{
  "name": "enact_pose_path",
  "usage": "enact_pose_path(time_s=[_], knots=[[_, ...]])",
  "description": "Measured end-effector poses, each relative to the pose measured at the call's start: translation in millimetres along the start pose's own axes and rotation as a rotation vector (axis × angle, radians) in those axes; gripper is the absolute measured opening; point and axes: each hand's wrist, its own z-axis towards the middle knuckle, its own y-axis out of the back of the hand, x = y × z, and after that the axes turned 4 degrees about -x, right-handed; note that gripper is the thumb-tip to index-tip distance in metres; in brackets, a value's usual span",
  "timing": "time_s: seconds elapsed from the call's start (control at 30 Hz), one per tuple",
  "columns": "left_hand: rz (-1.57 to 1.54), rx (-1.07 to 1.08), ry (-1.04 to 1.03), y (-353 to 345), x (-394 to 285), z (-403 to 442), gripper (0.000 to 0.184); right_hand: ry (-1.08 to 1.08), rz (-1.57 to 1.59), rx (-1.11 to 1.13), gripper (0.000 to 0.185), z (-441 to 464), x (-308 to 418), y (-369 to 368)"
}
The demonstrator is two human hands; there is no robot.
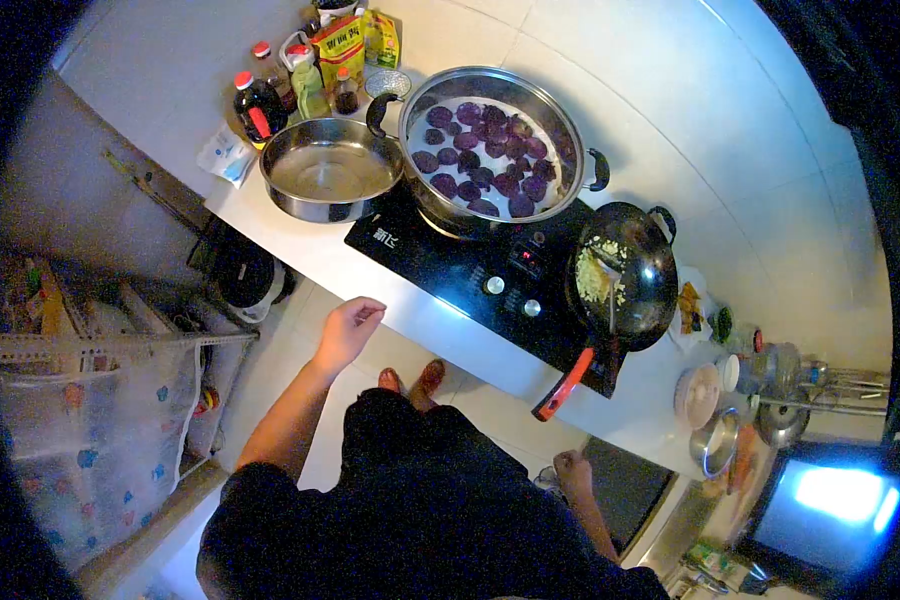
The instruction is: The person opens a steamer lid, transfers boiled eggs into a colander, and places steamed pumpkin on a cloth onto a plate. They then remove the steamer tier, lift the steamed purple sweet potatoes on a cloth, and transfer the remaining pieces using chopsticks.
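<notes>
My left hand [353, 330] hovers beside the counter's front edge, its fingers curled together and nothing visible in them. Lower right, my right hand [572, 472] is closed, with a small clear, shiny object [546, 478] against it that I cannot make out. A large steel steamer pot [410, 150] stands on the black cooktop [440, 265], dark purple slices [475, 180] spread over its white liner. To its right a black wok [650, 290] with a red handle [565, 385] holds chopped pale pieces [598, 280] and a metal spatula [612, 300].
A wide steel pan [330, 205] sits left of the steamer. Sauce bottles [258, 105] and a yellow packet [340, 45] crowd the back corner. Bowls [698, 395] and a steel basin [715, 440] stand on the right. A covered shelf [100, 420] is at lower left.
</notes>
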Motion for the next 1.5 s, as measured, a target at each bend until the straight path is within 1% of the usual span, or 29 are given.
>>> enact_pose_path(time_s=[0.1, 0.17, 0.27, 0.3, 0.33, 0.37, 0.4, 0.43, 0.5, 0.53, 0.57, 0.6, 0.63, 0.67, 0.73, 0.77, 0.87, 0.9, 0.93, 1.0, 1.03, 1.07, 1.1, 1.13, 1.2, 1.27, 1.33, 1.37, 1.5], knots=[[0.001, 0.063, -0.019, -12, -33, 3, 0.011, -0.102, 0.162, -0.223, 0.018, -3, 66, 48], [-0.002, 0.114, -0.018, -19, -36, 3, 0.013, 0.079, 0.267, -0.436, 0.016, 3, 89, 74], [-0.004, 0.212, 0.007, -26, -40, 3, 0.014, 0.059, 0.653, -0.532, 0.017, 4, 165, 118], [-0.109, 0.303, 0.050, -28, -44, 3, 0.019, 0.194, 0.752, -0.544, 0.017, 10, 187, 122], [-0.217, 0.396, 0.087, -32, -48, 4, 0.023, 0.201, 0.824, -0.415, 0.019, 17, 207, 122], [-0.278, 0.421, -0.010, -39, -50, 5, 0.031, 0.208, 0.894, -0.291, 0.021, 26, 227, 121], [-0.340, 0.451, -0.108, -43, -51, 8, 0.039, 0.535, 0.370, -0.370, 0.027, 45, 239, 107], [-0.392, 0.567, -0.118, -40, -62, 14, 0.054, 0.356, 0.828, -0.133, 0.028, 53, 267, 93], [-0.558, 0.672, -0.009, -38, -58, 27, 0.056, 0.520, 0.751, -0.048, 0.038, 70, 323, 62], [-0.641, 0.725, 0.049, -37, -50, 31, 0.057, 0.546, 0.658, 0.009, 0.033, 83, 337, 37], [-0.678, 0.727, 0.169, -30, -40, 36, 0.054, 0.319, 1.040, 0.242, 0.023, 84, 359, 15], [-0.716, 0.719, 0.291, -22, -30, 42, 0.051, 0.316, 1.061, 0.297, 0.018, 93, 370, -5], [-0.599, 0.673, 0.308, -5, -33, 51, 0.048, 0.283, 1.125, 0.384, 0.019, 85, 394, -1], [-0.481, 0.623, 0.319, 10, -33, 61, 0.046, 0.419, 0.951, 0.330, 0.024, 86, 403, -7], [-0.261, 0.604, 0.216, 39, -23, 76, 0.042, 0.345, 1.068, 0.422, 0.029, 79, 423, -16], [-0.150, 0.595, 0.164, 49, -20, 81, 0.040, 0.395, 0.977, 0.360, 0.028, 78, 424, -22], [-0.257, 0.714, 0.160, 59, -31, 84, 0.039, 0.547, 0.765, 0.174, 0.023, 83, 423, -28], [-0.174, 0.705, -0.020, 64, -39, 85, 0.039, 0.599, 0.740, 0.113, 0.020, 84, 427, -12], [-0.204, 0.696, -0.011, 70, -46, 87, 0.039, 0.650, 0.714, 0.053, 0.018, 85, 430, 6], [-0.261, 0.678, 0.010, 79, -55, 91, 0.037, 0.577, 0.786, -0.128, 0.015, 102, 438, 46], [-0.352, 0.631, -0.024, 84, -52, 93, 0.034, 0.563, 0.828, -0.148, 0.011, 116, 440, 67], [-0.306, 0.602, -0.047, 91, -48, 97, 0.033, 0.548, 0.868, -0.165, 0.007, 130, 445, 86], [-0.261, 0.570, -0.069, 101, -45, 103, 0.031, 0.621, 0.634, -0.270, 0.005, 139, 456, 102], [-0.216, 0.537, -0.089, 111, -42, 107, 0.030, 0.686, 0.395, -0.366, 0.010, 148, 466, 114], [-0.163, 0.426, -0.031, 127, -38, 109, 0.026, 0.727, 0.314, -0.198, 0.019, 173, 477, 121], [-0.227, 0.293, 0.045, 136, -21, 106, 0.020, 0.887, 0.046, -0.102, 0.014, 203, 485, 120], [-0.107, 0.183, -0.008, 143, -18, 102, 0.017, 1.052, -0.165, 0.002, 0.014, 231, 490, 111], [-0.100, 0.115, 0.029, 144, -26, 96, 0.015, 1.107, -0.224, 0.059, 0.014, 243, 494, 107], [-0.273, -0.051, 0.185, 130, -14, 67, 0.014, 1.209, -0.405, 0.150, 0.012, 259, 506, 104]])
